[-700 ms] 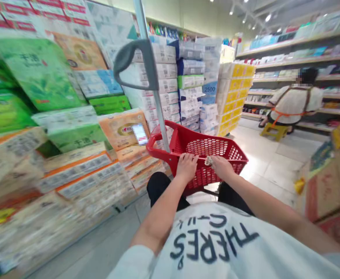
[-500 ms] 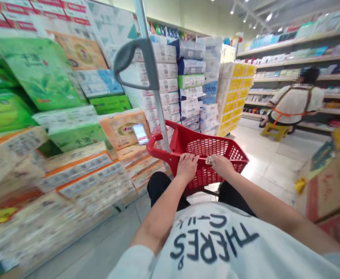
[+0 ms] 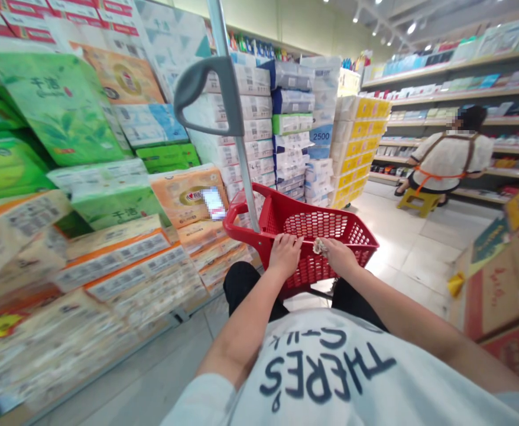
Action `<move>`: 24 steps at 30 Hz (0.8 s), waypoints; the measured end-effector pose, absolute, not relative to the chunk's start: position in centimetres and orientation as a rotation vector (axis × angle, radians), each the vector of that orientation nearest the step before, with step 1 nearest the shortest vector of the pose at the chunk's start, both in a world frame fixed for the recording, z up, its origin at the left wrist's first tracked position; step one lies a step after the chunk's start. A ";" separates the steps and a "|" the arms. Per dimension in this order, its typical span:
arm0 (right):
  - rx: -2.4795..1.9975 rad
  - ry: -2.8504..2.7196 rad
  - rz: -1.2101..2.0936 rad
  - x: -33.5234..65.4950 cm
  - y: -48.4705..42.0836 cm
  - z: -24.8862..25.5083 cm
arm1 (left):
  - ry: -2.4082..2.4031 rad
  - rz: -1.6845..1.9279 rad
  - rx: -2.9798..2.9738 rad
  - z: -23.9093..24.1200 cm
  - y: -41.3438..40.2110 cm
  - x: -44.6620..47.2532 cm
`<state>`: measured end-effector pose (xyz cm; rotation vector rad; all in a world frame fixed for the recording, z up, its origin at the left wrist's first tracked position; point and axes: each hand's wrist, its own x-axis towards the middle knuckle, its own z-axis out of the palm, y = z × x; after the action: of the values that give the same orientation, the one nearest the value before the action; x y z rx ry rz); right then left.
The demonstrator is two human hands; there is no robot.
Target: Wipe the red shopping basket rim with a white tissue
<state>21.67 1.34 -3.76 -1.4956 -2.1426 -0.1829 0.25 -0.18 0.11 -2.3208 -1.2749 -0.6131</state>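
Note:
A red shopping basket [image 3: 317, 225] with perforated sides stands in front of my knees. Its long metal pole [image 3: 246, 177] rises to a grey loop handle [image 3: 235, 97]. My left hand [image 3: 286, 254] has its fingers curled over the basket's near rim. Just to the right, my right hand [image 3: 340, 257] pinches a small crumpled whitish cloth [image 3: 320, 247] against the same rim. Most of the cloth is hidden in the fingers.
Stacked tissue packs [image 3: 126, 260] line the left side. Yellow-and-white packs [image 3: 357, 148] are piled beyond the basket. A person [image 3: 452, 145] sits on a yellow stool [image 3: 418, 202] facing shelves [image 3: 441, 89]. Cardboard boxes [image 3: 494, 290] stand at right.
My right hand has shifted slightly along the rim, and a little more of the cloth shows. My left hand keeps its place. The seated person has barely moved.

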 end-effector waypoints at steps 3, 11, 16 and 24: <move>-1.447 -2.132 -0.196 21.9 1.3 -4.3 | -1.277 -0.618 -2.315 0.1 -0.2 0.3; -1.570 -2.151 -0.163 21.0 1.5 -2.3 | -1.275 -0.626 -2.318 0.0 -0.2 0.2; -1.389 -2.113 -0.253 21.4 1.2 -4.1 | -1.271 -0.618 -2.319 0.0 -0.2 0.2; -1.327 -2.124 -0.142 22.6 1.9 -4.9 | -1.280 -0.617 -2.321 0.1 -0.3 0.2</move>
<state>22.59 1.86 -4.94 -1.3274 -2.1238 -0.1418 0.24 -0.33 0.14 -2.3205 -1.2802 -0.6174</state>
